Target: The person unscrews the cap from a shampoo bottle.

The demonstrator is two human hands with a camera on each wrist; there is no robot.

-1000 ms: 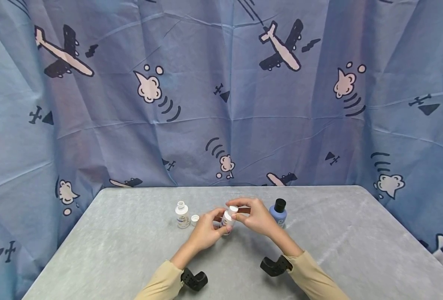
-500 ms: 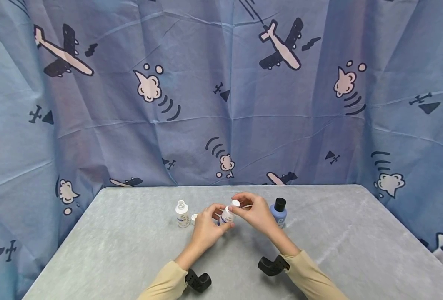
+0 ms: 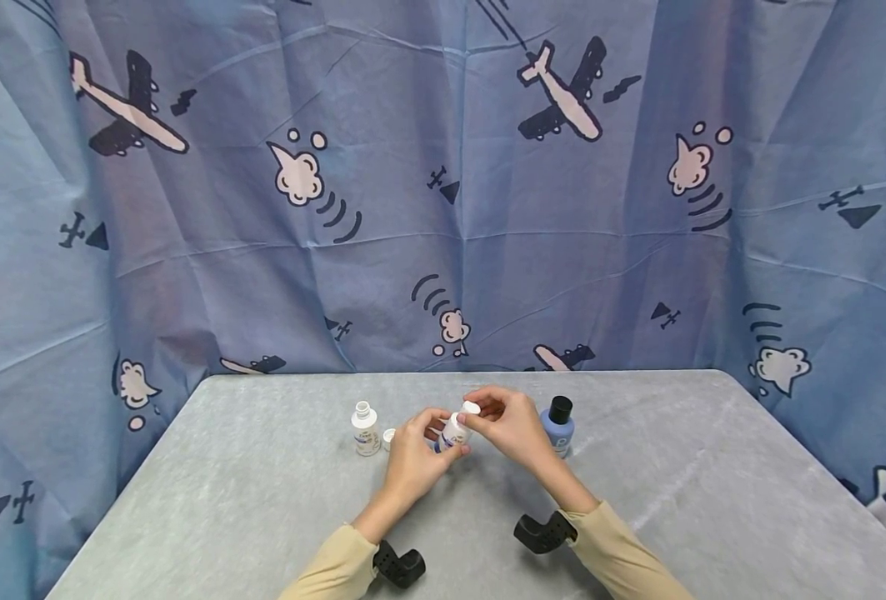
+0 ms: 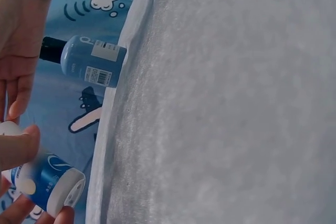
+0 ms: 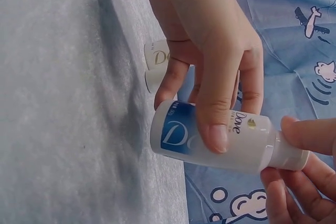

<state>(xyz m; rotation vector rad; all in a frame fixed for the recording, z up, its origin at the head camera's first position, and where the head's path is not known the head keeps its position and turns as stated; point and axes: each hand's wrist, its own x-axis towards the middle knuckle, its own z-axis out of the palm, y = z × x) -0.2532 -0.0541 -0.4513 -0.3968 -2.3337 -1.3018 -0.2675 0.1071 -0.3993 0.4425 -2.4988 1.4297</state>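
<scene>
My left hand (image 3: 412, 458) grips the body of a small white Dove bottle (image 5: 252, 148) with a blue label, thumb across its front. The bottle is held tilted, its top leaning right. At its white cap (image 5: 290, 156) my right hand (image 3: 513, 429) pinches with thumb and fingertips; the cap sits on the neck. In the left wrist view the base of the held bottle (image 4: 65, 192) faces the camera. A second white bottle (image 3: 366, 435), uncapped and upright, stands left of my left hand, with a loose white cap (image 3: 388, 437) beside it, partly hidden by that hand.
A blue bottle (image 3: 558, 433) with a black cap (image 3: 560, 408) stands upright just right of my right hand. The grey-covered table (image 3: 262, 500) ends at a far edge, behind which hangs a blue curtain (image 3: 443, 208) printed with airplanes.
Both hands have raised the held bottle from the tabletop and tilted it further right. Between half a second ago and now the right fingers shift slightly around the cap.
</scene>
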